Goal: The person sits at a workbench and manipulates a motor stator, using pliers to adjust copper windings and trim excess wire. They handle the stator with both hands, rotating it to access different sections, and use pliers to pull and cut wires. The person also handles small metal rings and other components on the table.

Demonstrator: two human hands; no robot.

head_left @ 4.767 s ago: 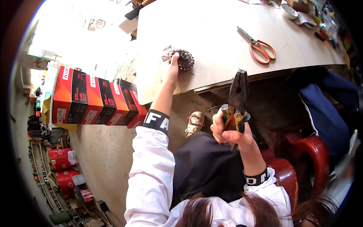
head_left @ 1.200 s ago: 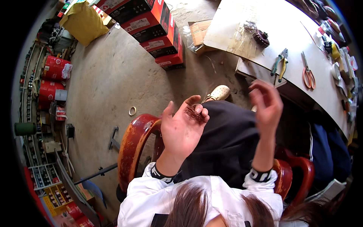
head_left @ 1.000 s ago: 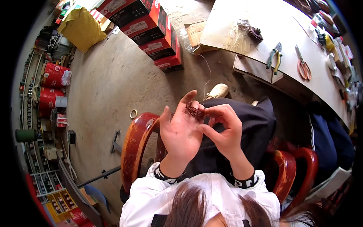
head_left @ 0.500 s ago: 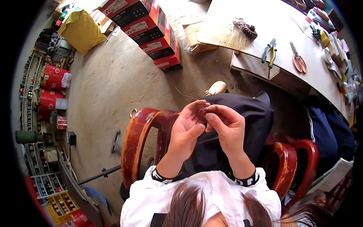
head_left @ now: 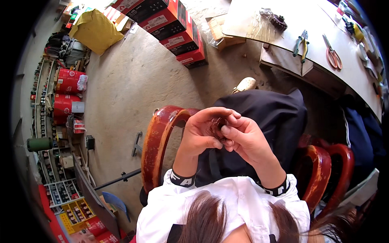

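Note:
A small round bundle of dark reddish-brown copper wire (head_left: pixel 216 126) is held between my two hands, above my lap. My left hand (head_left: pixel 198 131) curls around its left side, thumb below and fingers over the top. From the right, my right hand (head_left: pixel 248 137) pinches its edge between thumb and fingers. The fingers partly hide the bundle, so I cannot tell whether it is wound on a core.
On the white table (head_left: pixel 320 44) at far right lie pliers (head_left: pixel 301 45), scissors (head_left: pixel 332 54) and a dark ring-shaped part (head_left: pixel 278 23) with loose wires. Red-and-black boxes (head_left: pixel 178 40) are stacked ahead. Wooden chair arms (head_left: pixel 160 141) flank me; red drums (head_left: pixel 69 81) stand left.
My left hand's fingers have moved over the top of the wire bundle, and my right hand has turned lower on its edge. The wire strand trailing up and left no longer shows there.

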